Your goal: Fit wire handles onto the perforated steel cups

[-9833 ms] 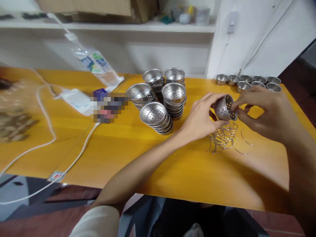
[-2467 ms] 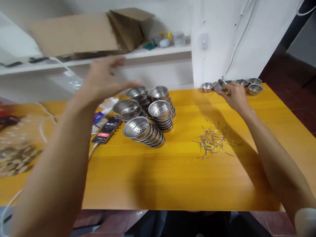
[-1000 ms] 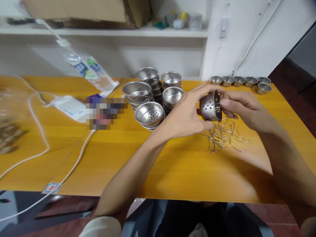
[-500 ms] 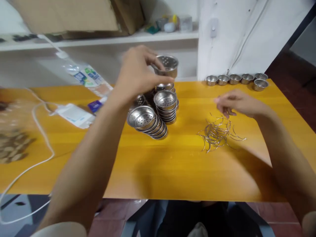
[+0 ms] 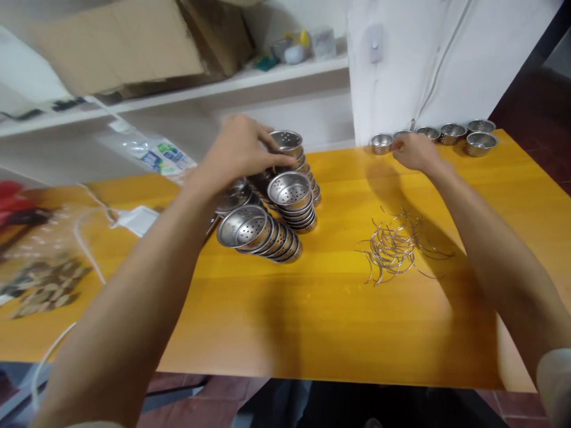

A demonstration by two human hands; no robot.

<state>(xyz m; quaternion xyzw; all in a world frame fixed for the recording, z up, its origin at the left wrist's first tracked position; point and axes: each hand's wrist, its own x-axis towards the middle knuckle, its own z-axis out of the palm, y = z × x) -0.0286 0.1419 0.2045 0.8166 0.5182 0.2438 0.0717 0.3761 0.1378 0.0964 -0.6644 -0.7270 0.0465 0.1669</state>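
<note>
My left hand (image 5: pixel 245 148) has its thumb and fingers around a perforated metal cup (image 5: pixel 286 141) at the top of the rear stack. Nearer me lean two more nested stacks, one topped by a shiny cup (image 5: pixel 289 189), the other by a tilted cup (image 5: pixel 243 227). At the far right, my right hand (image 5: pixel 416 151) is closed at the rim of a cup (image 5: pixel 401 134) in a row by the wall; its fingertips are partly hidden. Below that hand lies a loose heap of thin curved wires (image 5: pixel 395 246).
A row of small metal cups, including an end cup (image 5: pixel 480 144), stands along the table's back edge. Left are a plastic bottle (image 5: pixel 163 156), a white box-like device (image 5: pixel 139 220) with a cable, and brown pieces (image 5: pixel 49 285). A cardboard box (image 5: pixel 120 47) sits on the shelf.
My left hand has lowered its cup onto the rear stack. My right hand has moved from above the wires back to the row of cups. The view has tilted slightly.
</note>
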